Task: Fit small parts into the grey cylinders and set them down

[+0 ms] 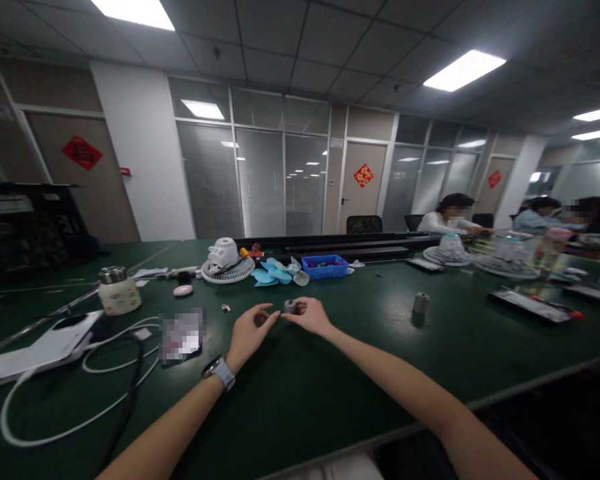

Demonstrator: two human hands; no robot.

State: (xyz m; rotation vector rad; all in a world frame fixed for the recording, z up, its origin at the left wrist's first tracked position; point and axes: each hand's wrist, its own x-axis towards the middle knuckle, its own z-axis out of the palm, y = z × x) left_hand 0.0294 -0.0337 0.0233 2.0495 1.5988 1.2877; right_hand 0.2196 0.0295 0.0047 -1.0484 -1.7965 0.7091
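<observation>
My right hand (pixel 310 316) grips a small grey metal cylinder (pixel 290 307) between thumb and fingers, just above or on the green table; I cannot tell which. Close by on its left is my left hand (pixel 250 328), its fingers curved and the thumb apart from them, with nothing visible between. The left thumb tip comes near the cylinder, and whether it touches is unclear. A second grey metal cylinder (pixel 421 303) stands upright on the table, farther to the right.
Behind the hands are light-blue fan blades (pixel 275 272), a white fan part (pixel 225 260) and a blue basket (pixel 325 267). Leftward lie a phone-like object (pixel 183 333), a white cable (pixel 30 437) and a cream jar (pixel 120 295). A co-worker (pixel 453 215) sits at the far right.
</observation>
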